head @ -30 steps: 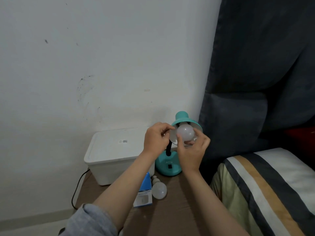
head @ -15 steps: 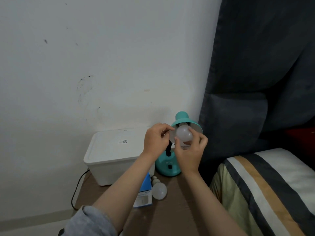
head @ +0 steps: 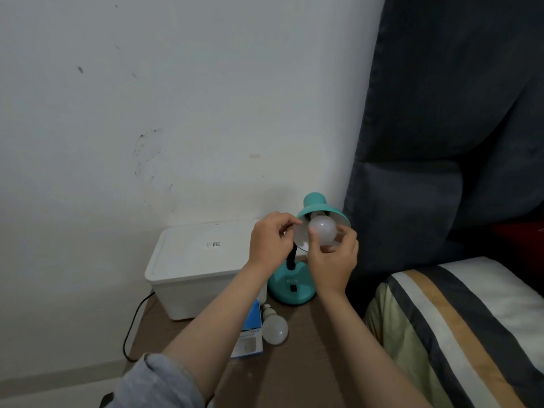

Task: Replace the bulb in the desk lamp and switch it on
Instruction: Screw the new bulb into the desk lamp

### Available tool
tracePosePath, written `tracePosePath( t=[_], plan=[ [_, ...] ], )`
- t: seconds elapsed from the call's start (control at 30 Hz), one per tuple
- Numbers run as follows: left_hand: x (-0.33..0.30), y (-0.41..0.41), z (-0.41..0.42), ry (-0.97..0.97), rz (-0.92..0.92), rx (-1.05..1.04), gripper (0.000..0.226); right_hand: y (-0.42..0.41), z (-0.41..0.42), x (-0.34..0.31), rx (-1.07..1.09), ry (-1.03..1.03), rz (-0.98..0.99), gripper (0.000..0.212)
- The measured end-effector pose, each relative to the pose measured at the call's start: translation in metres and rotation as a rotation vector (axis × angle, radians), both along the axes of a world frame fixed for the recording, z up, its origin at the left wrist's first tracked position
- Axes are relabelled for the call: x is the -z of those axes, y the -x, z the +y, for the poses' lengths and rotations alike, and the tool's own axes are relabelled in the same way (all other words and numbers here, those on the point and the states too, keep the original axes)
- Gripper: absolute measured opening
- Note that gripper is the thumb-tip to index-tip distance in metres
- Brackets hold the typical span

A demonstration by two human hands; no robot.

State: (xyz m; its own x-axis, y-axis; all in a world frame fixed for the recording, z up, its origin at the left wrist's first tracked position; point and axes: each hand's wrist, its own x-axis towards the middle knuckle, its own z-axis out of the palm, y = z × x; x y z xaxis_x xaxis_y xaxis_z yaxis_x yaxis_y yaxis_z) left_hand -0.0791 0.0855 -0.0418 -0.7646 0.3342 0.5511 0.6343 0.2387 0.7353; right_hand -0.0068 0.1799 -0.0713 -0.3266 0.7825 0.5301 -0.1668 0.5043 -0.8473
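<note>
A teal desk lamp stands on the brown table, its shade tilted toward me. A white bulb sits in the mouth of the shade. My right hand grips this bulb from below with thumb and fingers curled round it. My left hand pinches the left rim of the shade. A second white bulb lies on the table in front of the lamp base, beside a blue and white bulb box.
A white lidded plastic box stands left of the lamp against the wall. A black cable hangs off the table's left edge. A dark headboard and a striped pillow lie at the right.
My right hand's fingers have shifted round the bulb, the thumb moving from its lower left up its left side. My left hand stays on the shade.
</note>
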Motion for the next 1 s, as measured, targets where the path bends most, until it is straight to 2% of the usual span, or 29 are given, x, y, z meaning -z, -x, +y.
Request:
tracePosePath(
  t=[0.1,0.2,0.43,0.6,0.7,0.83,1.0],
  plan=[
    [-0.001,0.000,-0.001,0.002,-0.003,0.001,0.029,0.000,-0.001,0.002,-0.045,-0.007,-0.025,0.055],
    [0.000,0.000,-0.001,-0.005,-0.001,0.003,0.027,-0.001,-0.004,0.010,-0.046,-0.110,-0.046,0.062],
    [-0.001,0.001,-0.002,-0.017,0.004,-0.004,0.027,-0.002,-0.002,0.006,-0.018,-0.146,-0.125,0.055],
    [0.000,-0.002,-0.001,-0.012,0.015,-0.003,0.028,-0.003,0.004,0.002,-0.068,0.053,-0.088,0.051],
    [0.000,0.000,-0.001,-0.012,0.018,-0.007,0.027,-0.002,0.005,0.000,-0.070,0.057,-0.110,0.052],
    [0.000,0.001,0.000,0.016,0.019,-0.002,0.027,-0.003,0.000,0.001,-0.053,0.014,-0.097,0.053],
    [0.000,-0.001,-0.002,0.005,0.014,-0.004,0.026,-0.003,-0.003,0.013,-0.043,-0.196,-0.024,0.051]
  ],
)
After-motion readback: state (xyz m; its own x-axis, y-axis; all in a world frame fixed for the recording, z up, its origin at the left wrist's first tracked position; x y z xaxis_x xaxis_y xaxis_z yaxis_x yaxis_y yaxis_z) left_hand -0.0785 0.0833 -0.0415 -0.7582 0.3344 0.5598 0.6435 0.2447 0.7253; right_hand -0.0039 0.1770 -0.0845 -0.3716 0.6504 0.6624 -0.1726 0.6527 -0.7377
